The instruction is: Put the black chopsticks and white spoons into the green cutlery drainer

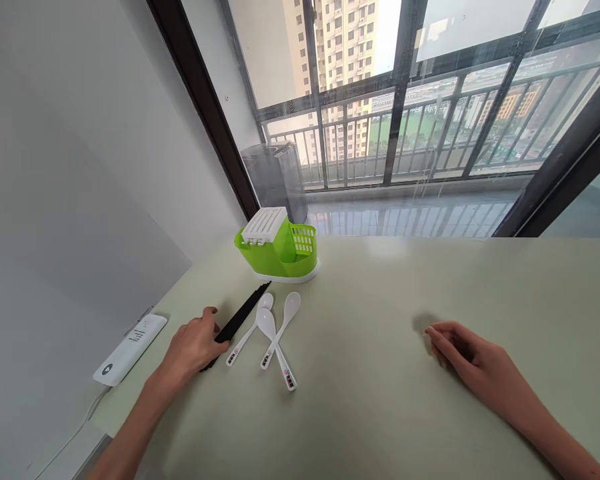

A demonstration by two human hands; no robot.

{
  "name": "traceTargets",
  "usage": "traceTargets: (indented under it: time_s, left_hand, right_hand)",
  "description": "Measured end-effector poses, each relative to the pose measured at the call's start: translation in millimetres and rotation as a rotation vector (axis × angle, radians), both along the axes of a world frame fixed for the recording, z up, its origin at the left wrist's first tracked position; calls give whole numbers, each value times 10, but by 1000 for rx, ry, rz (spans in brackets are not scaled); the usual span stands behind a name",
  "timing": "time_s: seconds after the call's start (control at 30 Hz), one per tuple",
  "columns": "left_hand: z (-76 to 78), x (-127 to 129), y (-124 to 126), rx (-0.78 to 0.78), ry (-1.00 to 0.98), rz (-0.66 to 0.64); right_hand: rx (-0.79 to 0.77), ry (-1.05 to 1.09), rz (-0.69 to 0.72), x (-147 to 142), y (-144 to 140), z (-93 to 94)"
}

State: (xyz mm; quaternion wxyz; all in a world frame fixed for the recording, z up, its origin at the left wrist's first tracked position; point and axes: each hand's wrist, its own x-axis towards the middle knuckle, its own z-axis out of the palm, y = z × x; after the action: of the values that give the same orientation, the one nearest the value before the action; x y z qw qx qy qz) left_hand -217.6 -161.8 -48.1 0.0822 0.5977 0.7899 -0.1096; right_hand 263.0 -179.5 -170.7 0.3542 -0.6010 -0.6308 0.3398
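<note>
Gripping black chopsticks (243, 315) — left hand (193, 345) at near ends, tips past grip.

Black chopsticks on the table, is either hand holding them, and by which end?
The left hand grips the black chopsticks at the near end; their tips still rest on the pale green table. The right hand holds nothing.

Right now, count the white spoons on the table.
3. All lie before the green caddy, right of the left hand: one beside the black chopsticks, two crossing.
</note>
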Motion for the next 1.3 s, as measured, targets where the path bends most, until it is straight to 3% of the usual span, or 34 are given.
traceTargets:
  time_s: [0.73, 1.3]
  left_hand:
    - [67, 9, 293, -214, 118, -30]
    - [74, 37, 367, -273, 174, -98]
  right_hand:
    - [-46, -27, -35, 39, -36, -31]
    - [15, -31, -13, 1, -21, -4]
